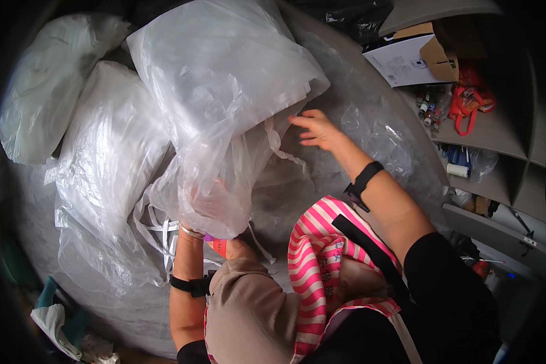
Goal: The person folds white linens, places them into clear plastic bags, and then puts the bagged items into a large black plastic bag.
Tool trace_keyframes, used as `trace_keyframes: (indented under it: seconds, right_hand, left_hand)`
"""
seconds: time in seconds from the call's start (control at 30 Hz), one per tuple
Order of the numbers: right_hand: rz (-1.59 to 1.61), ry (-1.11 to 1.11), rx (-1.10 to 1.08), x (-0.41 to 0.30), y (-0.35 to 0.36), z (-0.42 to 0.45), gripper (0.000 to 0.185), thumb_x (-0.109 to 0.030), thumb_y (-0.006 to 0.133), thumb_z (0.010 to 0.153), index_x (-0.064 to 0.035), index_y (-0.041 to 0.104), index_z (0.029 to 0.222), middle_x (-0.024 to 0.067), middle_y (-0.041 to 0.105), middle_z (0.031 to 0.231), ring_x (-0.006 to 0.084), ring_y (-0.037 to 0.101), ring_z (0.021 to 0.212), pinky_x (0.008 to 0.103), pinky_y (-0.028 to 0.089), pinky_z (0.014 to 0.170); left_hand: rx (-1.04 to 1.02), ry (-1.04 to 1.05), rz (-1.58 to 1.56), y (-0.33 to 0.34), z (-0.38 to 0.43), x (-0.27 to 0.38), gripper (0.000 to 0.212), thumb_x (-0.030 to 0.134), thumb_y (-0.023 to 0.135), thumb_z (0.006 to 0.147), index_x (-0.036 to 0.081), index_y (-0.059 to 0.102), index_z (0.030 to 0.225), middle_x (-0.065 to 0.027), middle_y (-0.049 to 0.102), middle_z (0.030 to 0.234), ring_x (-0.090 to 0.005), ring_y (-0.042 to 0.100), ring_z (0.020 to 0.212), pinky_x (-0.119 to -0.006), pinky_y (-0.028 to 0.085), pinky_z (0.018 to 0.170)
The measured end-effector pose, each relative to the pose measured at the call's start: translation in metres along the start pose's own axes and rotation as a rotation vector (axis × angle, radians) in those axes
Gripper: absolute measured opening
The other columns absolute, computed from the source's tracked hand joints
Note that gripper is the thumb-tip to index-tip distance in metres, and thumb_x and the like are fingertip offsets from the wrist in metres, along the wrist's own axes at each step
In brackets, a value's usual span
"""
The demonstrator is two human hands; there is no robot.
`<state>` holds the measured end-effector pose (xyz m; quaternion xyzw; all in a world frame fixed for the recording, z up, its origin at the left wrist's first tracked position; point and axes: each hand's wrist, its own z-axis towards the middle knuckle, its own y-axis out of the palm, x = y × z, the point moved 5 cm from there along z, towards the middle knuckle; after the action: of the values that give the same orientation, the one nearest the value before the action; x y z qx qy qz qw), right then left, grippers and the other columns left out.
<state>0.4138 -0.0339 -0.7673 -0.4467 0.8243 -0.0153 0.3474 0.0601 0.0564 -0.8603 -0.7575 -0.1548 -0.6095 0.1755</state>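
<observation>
Before me lies a large translucent plastic bag (227,59) with what looks like white, straight-edged stock inside. My left hand (209,195) is under the bag's loose, crumpled end, seen only as a blur through the film. Its grip is hidden. My right hand (316,129) is held just off the bag's right edge, fingers apart and holding nothing. A twisted strip of white plastic (277,141) hangs from the bag near that hand. White straps (164,230) lie loose beside my left wrist.
Two more filled plastic bags (113,132) (59,86) lie at left. Clear film (386,141) spreads over the grey floor at right. Shelving (491,132) there holds an open carton (405,59), a red bag (473,100) and small bottles (427,111). A flap door (491,232) hangs open below.
</observation>
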Motion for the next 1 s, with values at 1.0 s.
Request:
trace_keyframes:
  seconds: [1.0]
  right_hand:
    - [-0.963,-0.127,-0.213,-0.018,-0.039,-0.024,0.024,-0.004,0.052,0.068,0.0006,0.061,0.09,0.0178,0.062,0.083,0.0265,0.063,0.071,0.0351,0.05,0.058]
  left_hand:
    - [-0.113,0.108,-0.41,0.019,0.04,0.094,0.025,0.015,0.06,0.074,0.008,0.061,0.098,-0.0061,0.06,0.093,-0.0193,0.056,0.087,-0.032,0.043,0.082]
